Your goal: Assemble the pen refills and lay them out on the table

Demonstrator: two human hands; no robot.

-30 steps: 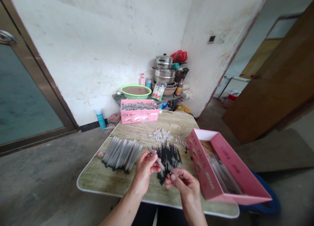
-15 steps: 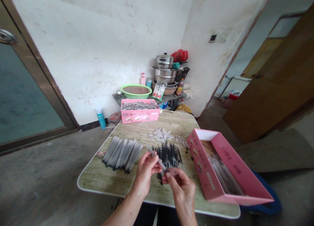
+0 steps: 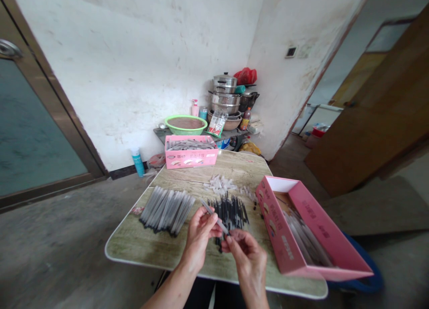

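Between thumb and fingers, my left hand [image 3: 197, 237] grips a slim translucent pen [image 3: 221, 226], slanting down to the right. My right hand [image 3: 247, 254] pinches its lower end; the fingertips hide any small part there. Just beyond my hands lies a bunch of thin, dark pen refills [image 3: 231, 210]. Farther back is a heap of small whitish translucent pieces [image 3: 219, 184]. To the left, a row of translucent pens with dark ends [image 3: 167, 209] rests on the table [image 3: 134, 245].
An open pink box [image 3: 278, 230] with translucent barrels stands at the table's right edge. Another pink box [image 3: 191, 159], filled with pens, sits at the back edge. Behind it are a green basin [image 3: 186, 130] and stacked steel pots [image 3: 225, 101].
Both hands stay almost in the same place, still on the pen. Only a very slight shift of the fingers and pen shows; the piles and boxes have not changed.
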